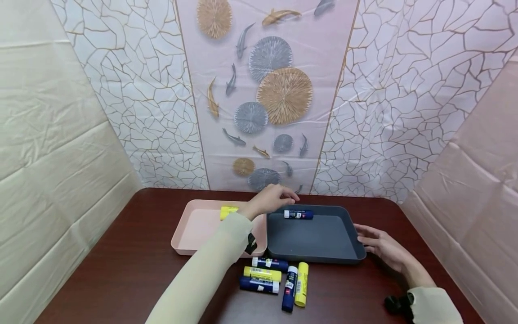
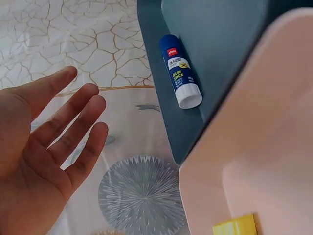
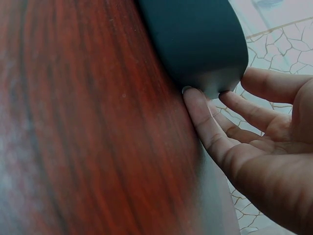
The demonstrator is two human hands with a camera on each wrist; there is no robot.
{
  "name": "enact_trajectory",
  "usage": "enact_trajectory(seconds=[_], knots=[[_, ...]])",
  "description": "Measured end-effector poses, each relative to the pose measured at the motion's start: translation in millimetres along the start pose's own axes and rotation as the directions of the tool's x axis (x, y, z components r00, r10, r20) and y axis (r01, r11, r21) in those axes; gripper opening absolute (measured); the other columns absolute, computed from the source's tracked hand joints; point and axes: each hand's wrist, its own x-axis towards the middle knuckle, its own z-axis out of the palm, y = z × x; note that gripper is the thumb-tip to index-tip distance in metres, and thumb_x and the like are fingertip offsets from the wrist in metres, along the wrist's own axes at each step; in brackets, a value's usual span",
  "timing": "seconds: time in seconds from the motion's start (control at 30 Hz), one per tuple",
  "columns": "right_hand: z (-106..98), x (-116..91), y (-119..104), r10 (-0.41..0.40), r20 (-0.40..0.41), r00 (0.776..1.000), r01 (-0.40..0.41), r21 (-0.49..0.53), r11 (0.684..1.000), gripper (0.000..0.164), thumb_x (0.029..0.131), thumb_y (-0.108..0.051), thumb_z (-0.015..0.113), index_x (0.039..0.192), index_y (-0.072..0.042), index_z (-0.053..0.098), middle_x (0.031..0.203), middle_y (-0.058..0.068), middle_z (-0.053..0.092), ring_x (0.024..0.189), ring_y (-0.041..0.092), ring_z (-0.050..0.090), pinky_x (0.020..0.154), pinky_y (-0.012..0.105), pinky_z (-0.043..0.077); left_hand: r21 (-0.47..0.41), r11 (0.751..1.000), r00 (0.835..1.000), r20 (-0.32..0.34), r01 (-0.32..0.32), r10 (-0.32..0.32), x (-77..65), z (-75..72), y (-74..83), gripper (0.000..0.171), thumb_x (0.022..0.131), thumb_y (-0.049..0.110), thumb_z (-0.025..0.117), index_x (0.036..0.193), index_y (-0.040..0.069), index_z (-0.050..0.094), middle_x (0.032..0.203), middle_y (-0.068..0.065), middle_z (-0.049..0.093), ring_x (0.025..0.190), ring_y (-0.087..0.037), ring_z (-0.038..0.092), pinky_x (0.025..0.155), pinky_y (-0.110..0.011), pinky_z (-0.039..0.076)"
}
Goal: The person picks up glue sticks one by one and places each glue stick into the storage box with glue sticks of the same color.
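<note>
My left hand (image 1: 272,199) is held over the far side where the pink tray (image 1: 180,234) and the dark grey-blue tray (image 1: 315,258) meet. Its fingers are spread and relaxed in the left wrist view, with nothing in them. A blue glue stick (image 2: 180,73) with a white cap lies in the dark tray, along its far wall. In the pink tray is a yellow stick (image 1: 228,212), partly hidden by the left arm. At the dark tray's right end, my right hand (image 1: 382,246) touches the outer wall with thumb and fingertips, the fingers loosely extended.
In front of the trays, several glue sticks lie on the dark red wooden table (image 1: 101,261): blue ones (image 1: 289,288) and yellow ones (image 1: 301,284). A patterned cloth backdrop (image 1: 251,135) rises behind the table, with pale cloth walls on both sides.
</note>
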Motion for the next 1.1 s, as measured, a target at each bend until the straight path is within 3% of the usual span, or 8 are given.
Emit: enact_trajectory(seconds=[0.23,0.53,0.8,1.1], knots=[[0,-1,2,0.0,0.002,1.0,0.0,0.002,1.0,0.07,0.109,-0.021,0.056,0.164,0.003,0.019,0.162,0.034,0.027,0.116,0.008,0.064,0.095,0.03,0.055,0.048,0.999,1.0,0.02,-0.021,0.02,-24.3,-1.4,0.5,0.025,0.107,0.023,0.06,0.127,0.019,0.075,0.117,0.004,0.075,0.102,-0.005,0.067,0.089,-0.029,0.054],[-1,1,2,-0.012,0.008,1.0,0.012,-0.001,1.0,0.07,0.109,-0.022,0.055,0.164,0.003,0.018,0.162,0.034,0.027,0.116,0.006,0.063,0.095,0.029,0.055,0.099,0.993,0.998,0.028,-0.058,0.056,-52.6,-5.6,-0.7,0.023,0.107,0.021,0.061,0.126,0.021,0.075,0.125,0.003,0.073,0.107,-0.007,0.067,0.09,-0.029,0.054],[1,4,2,-0.006,0.01,1.0,0.006,-0.006,1.0,0.07,0.109,-0.022,0.055,0.164,0.003,0.019,0.162,0.034,0.026,0.116,0.007,0.063,0.095,0.028,0.055,0.024,0.999,0.999,0.002,-0.048,0.048,-90.8,-6.8,-2.9,0.022,0.106,0.021,0.063,0.124,0.022,0.076,0.115,0.006,0.072,0.101,-0.005,0.065,0.087,-0.027,0.055],[1,2,1,0.005,-0.001,1.0,-0.005,-0.019,1.0,0.071,0.109,-0.023,0.057,0.164,0.002,0.02,0.162,0.033,0.027,0.115,0.006,0.063,0.095,0.029,0.054,-0.031,0.998,0.997,-0.06,-0.049,0.047,-136.1,6.5,-6.2,0.022,0.107,0.02,0.062,0.122,0.017,0.077,0.116,0.002,0.075,0.101,-0.006,0.064,0.09,-0.031,0.055]])
